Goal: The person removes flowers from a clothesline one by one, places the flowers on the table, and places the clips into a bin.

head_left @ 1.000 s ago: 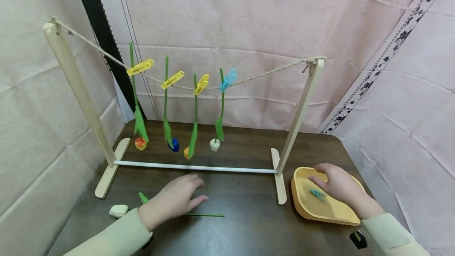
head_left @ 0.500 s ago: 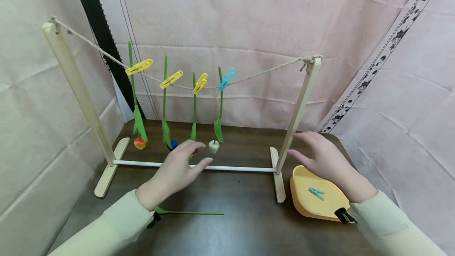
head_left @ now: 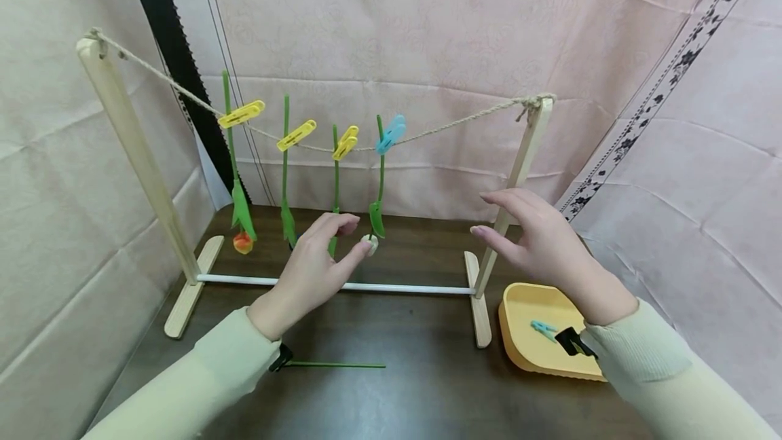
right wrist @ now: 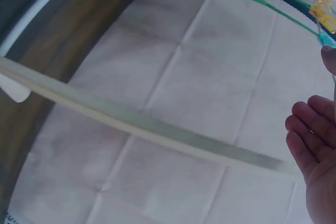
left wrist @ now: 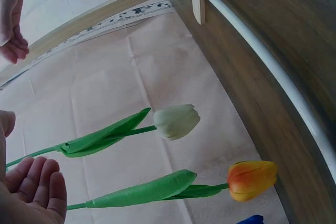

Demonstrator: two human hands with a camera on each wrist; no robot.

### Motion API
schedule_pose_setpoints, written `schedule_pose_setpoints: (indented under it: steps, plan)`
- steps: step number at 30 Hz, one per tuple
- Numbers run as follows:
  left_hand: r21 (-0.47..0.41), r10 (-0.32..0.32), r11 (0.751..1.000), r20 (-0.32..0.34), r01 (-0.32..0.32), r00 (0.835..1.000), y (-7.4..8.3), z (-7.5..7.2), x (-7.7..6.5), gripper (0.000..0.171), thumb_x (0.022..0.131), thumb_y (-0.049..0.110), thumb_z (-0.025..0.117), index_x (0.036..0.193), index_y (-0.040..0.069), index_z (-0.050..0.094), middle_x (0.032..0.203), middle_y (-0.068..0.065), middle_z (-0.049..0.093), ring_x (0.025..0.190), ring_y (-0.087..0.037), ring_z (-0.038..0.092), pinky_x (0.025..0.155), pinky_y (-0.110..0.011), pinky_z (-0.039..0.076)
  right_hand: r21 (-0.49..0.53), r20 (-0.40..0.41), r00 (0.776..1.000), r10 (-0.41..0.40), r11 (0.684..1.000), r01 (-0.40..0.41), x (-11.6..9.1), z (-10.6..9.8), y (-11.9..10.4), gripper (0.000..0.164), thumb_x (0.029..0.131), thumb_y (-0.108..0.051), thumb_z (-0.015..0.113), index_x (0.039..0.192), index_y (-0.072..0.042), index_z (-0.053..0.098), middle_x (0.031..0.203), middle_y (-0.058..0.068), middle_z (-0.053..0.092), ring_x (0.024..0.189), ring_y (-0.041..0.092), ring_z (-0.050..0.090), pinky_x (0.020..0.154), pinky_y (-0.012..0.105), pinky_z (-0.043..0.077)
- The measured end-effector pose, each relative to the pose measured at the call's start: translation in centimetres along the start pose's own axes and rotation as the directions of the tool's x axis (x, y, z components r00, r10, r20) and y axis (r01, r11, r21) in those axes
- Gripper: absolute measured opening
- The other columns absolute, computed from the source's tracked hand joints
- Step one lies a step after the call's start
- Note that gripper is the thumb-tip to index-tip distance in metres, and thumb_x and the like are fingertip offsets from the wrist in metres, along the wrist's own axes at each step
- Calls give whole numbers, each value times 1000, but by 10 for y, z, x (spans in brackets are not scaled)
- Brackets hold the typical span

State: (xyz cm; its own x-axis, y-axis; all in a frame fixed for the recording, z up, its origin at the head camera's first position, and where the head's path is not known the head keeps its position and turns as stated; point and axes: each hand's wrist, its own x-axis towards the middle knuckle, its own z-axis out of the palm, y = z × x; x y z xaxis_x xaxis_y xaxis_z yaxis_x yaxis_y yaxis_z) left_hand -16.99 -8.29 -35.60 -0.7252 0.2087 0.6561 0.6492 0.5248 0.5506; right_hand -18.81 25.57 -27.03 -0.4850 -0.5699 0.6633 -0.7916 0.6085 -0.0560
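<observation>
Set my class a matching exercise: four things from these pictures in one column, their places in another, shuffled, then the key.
1. Rope
2. White bar
3. Yellow tray
4. Hanging white tulip

A. On the table, with a teal clothespin inside
B. Below the blue clothespin
C. Between the tops of the posts
D. Low down, between the posts

Pairs: 1-C, 2-D, 3-A, 4-B

Light-blue oblong plastic clothespin (head_left: 391, 134), twelve o'clock: smoothly finished. Beige twisted-fibre rope (head_left: 452, 125): roughly textured. Brown wood-grained tabletop (head_left: 421, 379), six o'clock: faintly glossed.
</observation>
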Motion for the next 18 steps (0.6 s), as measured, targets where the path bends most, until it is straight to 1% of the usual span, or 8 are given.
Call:
schedule_pose_setpoints:
  steps: [4,7,11,14,18]
  plan:
    - [-18,7,1000,-22,-7,1000,1,1,4,39,90,30,70,119,6,61,108,-2,59,101,-16,55,83,-34,49,31,-57,997,-48,998,50,12,-3,-8,48,87,-32,70,124,-2,62,115,11,65,102,23,60,91,32,43]
    - [-27,3,1000,-23,-3,1000,3,1,6,38,90,31,70,119,7,61,107,-1,59,100,-17,56,82,-34,49,32,-81,994,-76,996,78,22,-4,-15,49,87,-31,69,126,-2,61,118,11,64,105,24,59,91,32,43]
    - [-37,-3,999,-37,2,999,5,4,11,38,90,30,71,119,7,60,107,-1,59,100,-17,56,82,-34,49,13,-114,984,-135,990,138,36,-6,-21,50,86,-29,70,125,1,61,116,13,64,106,27,59,94,33,43]
    - [-48,-11,999,-44,9,999,8,6,15,42,91,31,69,122,6,58,112,-3,58,105,-16,54,88,-38,48,-13,-132,976,-171,985,171,46,-7,-27,49,87,-29,69,125,1,61,115,14,64,106,26,59,95,32,43]
    - [-65,-21,998,-48,18,999,13,9,21,49,92,32,67,129,3,53,120,-6,55,112,-20,52,95,-40,45,-41,-146,970,-192,981,188,60,-7,-33,49,87,-30,69,126,0,60,115,14,64,108,27,58,95,33,43]
